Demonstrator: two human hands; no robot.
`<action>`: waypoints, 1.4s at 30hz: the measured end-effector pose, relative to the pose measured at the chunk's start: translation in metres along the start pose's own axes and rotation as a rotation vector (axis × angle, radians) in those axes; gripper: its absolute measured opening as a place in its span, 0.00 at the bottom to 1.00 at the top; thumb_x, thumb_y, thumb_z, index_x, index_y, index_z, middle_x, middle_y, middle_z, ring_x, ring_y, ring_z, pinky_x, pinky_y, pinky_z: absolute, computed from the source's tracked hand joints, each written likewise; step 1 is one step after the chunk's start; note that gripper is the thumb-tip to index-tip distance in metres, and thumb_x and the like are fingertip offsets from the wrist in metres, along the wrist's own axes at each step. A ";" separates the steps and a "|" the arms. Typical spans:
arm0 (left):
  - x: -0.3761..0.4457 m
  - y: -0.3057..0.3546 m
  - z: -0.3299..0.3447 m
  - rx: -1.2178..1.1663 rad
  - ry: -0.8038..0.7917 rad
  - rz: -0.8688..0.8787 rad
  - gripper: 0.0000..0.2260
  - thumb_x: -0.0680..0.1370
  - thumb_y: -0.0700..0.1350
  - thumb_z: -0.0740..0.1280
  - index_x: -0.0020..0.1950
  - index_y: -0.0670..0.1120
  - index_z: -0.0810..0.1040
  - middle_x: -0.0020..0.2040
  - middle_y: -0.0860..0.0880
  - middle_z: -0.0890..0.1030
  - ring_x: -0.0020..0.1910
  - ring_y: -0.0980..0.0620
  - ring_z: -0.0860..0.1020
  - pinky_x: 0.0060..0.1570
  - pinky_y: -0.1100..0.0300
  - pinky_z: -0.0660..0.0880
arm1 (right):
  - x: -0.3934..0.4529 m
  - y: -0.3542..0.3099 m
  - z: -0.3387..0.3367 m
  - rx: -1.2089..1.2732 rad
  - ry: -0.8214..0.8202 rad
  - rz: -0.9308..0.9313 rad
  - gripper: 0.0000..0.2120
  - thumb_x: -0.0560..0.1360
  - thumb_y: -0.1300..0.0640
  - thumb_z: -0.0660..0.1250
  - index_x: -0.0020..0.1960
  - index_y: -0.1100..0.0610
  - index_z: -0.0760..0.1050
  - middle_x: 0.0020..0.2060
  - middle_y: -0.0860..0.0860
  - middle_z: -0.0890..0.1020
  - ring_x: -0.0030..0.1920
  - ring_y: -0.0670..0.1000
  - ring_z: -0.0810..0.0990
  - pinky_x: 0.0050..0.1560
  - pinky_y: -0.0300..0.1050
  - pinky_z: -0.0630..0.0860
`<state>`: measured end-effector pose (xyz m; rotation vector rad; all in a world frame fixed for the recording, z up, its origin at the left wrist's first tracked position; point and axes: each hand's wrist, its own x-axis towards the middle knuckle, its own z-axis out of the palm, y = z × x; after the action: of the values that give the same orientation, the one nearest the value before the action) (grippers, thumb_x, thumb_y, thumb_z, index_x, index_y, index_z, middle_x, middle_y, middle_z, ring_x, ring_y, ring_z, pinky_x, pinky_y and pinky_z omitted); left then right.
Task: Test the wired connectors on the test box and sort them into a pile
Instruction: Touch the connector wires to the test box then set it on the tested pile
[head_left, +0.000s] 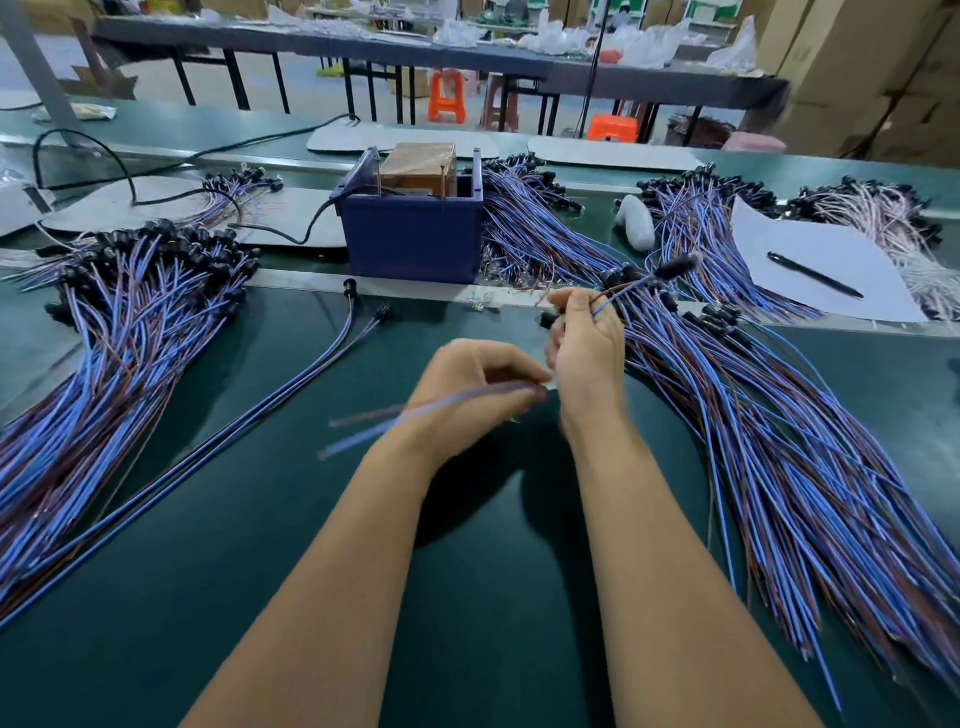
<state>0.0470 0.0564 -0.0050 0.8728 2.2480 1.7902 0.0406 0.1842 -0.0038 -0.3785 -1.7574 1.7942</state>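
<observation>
Hands (587, 338) (478, 395) on wires (431, 410), open mat (291, 519) below

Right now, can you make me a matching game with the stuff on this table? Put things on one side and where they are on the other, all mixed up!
Things:
1. black pen
2. blue test box
3. orange stool
4. left hand

Places or states:
A. pinching a blurred blue wire
B. lying on the white paper
C. on the floor under the far table
D. between the two big wire piles, with a brown block inside

Pairs: 1-B, 2-D, 3-C, 4-A
</observation>
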 end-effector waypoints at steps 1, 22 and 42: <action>-0.001 0.002 0.007 0.003 -0.075 0.030 0.09 0.72 0.30 0.72 0.46 0.43 0.84 0.40 0.46 0.84 0.39 0.56 0.78 0.46 0.61 0.77 | 0.002 -0.001 -0.006 -0.076 0.009 0.027 0.14 0.84 0.54 0.55 0.41 0.50 0.71 0.31 0.46 0.68 0.30 0.46 0.66 0.34 0.42 0.64; -0.003 0.001 0.029 0.102 -0.046 -0.036 0.13 0.78 0.39 0.64 0.47 0.59 0.80 0.39 0.57 0.84 0.43 0.56 0.82 0.50 0.63 0.77 | 0.043 -0.034 -0.100 -1.467 0.108 0.035 0.21 0.77 0.50 0.60 0.65 0.60 0.69 0.65 0.62 0.69 0.66 0.62 0.65 0.64 0.55 0.64; -0.004 -0.028 -0.072 0.877 0.587 -0.622 0.24 0.76 0.37 0.59 0.70 0.53 0.72 0.67 0.45 0.73 0.67 0.42 0.66 0.63 0.48 0.60 | -0.020 0.021 0.035 -1.103 -0.337 -0.203 0.16 0.78 0.48 0.58 0.64 0.49 0.73 0.61 0.51 0.72 0.64 0.55 0.65 0.63 0.52 0.58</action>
<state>0.0088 -0.0101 -0.0115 -0.3895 3.2106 0.7997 0.0313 0.1452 -0.0251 -0.2967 -2.7935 0.6174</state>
